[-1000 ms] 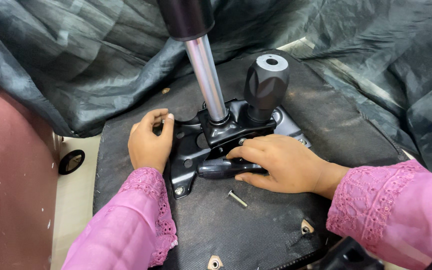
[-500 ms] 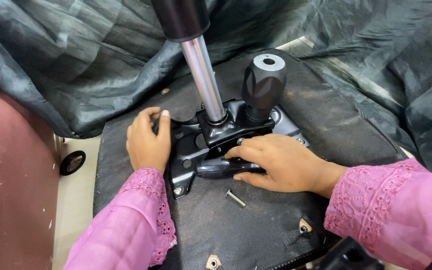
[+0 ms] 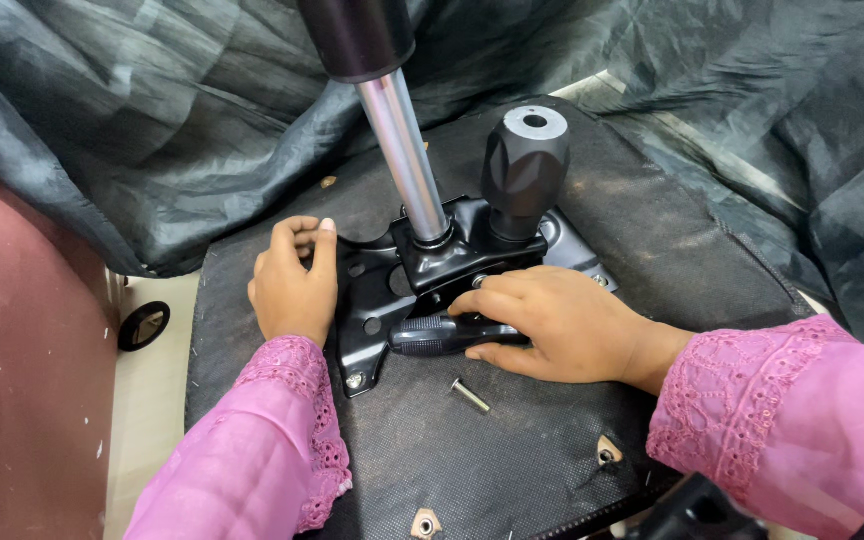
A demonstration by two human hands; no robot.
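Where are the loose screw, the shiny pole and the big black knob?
loose screw [image 3: 470,395], head view, its shaft.
shiny pole [image 3: 404,150], head view, mid-length.
big black knob [image 3: 524,170], head view, its side.

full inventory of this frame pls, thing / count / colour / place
mechanism plate: 1, black, bolted on seat underside
seat underside: 1, black fabric, centre
gas lift column: 1, silver with black top, rising from plate
knob: 1, black, right of column
loose bolt: 1, silver, on seat below right hand
plastic sheet: 1, dark grey, behind
caster wheel: 1, black, left floor
left hand: on plate's left edge
right hand: gripping black lever
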